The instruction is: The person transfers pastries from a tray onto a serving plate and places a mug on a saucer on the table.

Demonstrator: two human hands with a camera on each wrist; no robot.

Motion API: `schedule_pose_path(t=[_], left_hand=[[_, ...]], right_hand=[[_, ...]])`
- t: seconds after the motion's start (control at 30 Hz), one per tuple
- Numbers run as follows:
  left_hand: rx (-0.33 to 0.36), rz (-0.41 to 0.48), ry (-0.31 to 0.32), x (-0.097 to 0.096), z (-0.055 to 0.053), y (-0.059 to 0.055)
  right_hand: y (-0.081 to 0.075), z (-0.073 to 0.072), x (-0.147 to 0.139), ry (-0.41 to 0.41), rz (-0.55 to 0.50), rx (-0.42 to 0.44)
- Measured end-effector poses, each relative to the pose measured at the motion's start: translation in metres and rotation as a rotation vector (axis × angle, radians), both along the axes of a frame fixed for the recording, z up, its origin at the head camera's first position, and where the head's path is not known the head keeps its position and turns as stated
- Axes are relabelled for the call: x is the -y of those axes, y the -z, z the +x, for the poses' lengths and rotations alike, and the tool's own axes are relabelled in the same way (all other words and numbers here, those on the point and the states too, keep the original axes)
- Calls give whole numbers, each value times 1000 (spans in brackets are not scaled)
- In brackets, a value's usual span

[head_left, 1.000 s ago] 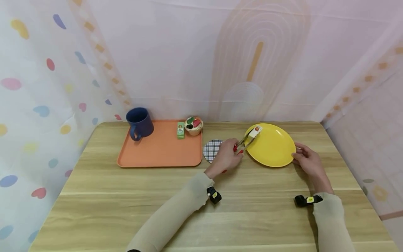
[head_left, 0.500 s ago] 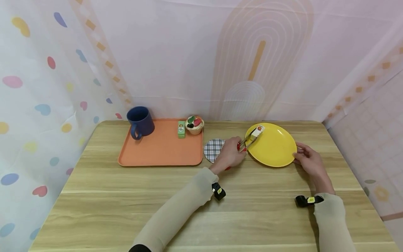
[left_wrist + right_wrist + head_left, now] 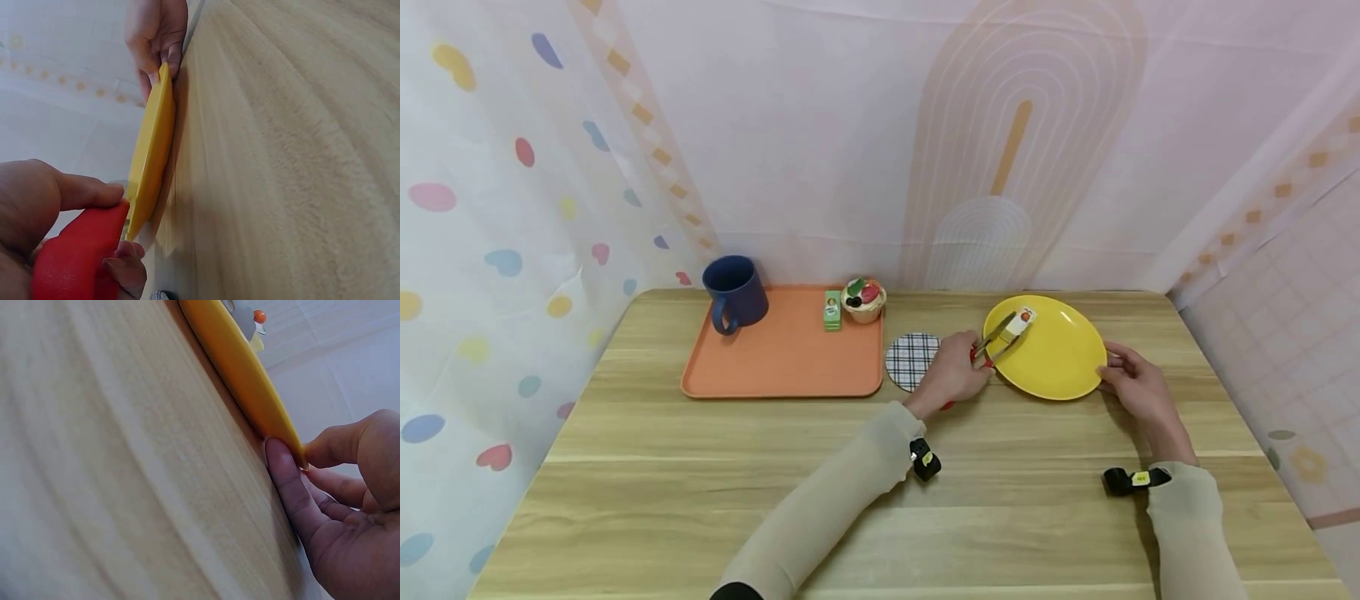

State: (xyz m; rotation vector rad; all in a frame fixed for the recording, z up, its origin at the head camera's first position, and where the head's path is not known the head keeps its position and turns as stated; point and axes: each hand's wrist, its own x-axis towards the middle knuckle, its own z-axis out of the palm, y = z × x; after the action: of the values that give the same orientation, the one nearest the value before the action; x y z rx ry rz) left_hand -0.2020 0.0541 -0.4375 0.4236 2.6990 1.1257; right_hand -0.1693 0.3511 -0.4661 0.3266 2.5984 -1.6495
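Observation:
My left hand (image 3: 953,371) grips tongs by their red handle (image 3: 78,256), thumb on one side and fingers on the other. The metal arms of the tongs stand on either side of a small white cake piece (image 3: 1019,323) with an orange topping, at the left part of a yellow plate (image 3: 1060,358). At the plate's right rim, my right hand (image 3: 1138,387) pinches the edge between thumb and fingers. The right wrist view shows the plate (image 3: 240,369) edge-on, with the cake's orange topping (image 3: 259,317) just above its rim.
An orange tray (image 3: 775,371) on the left bears a blue mug (image 3: 741,296), a small green carton (image 3: 832,312) and a cupcake (image 3: 863,302). A checked round coaster (image 3: 910,360) lies partly behind my left hand. A patterned curtain (image 3: 820,150) stands behind the wooden table (image 3: 985,533).
My left hand has moved a little to the right, carrying the tongs and the cake piece farther in over the plate. The right hand stays at the rim.

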Motion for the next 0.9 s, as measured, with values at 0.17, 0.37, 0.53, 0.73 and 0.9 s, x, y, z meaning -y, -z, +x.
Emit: schedule_pose_path(t=[0.17, 0.37, 0.53, 0.73, 0.9], left_hand=[[-12, -8, 13, 1, 0, -1], [-7, -11, 6, 2, 0, 0], [-10, 2, 0, 4, 2, 3], [-11, 29, -21, 7, 5, 4], [-7, 62, -50, 9, 9, 3]], right_hand=[[0, -2, 0, 1, 0, 7], [-1, 0, 0, -2, 2, 5], [0, 1, 0, -3, 3, 5], [1, 1, 0, 1, -4, 10], [0, 0, 1, -1, -4, 8]])
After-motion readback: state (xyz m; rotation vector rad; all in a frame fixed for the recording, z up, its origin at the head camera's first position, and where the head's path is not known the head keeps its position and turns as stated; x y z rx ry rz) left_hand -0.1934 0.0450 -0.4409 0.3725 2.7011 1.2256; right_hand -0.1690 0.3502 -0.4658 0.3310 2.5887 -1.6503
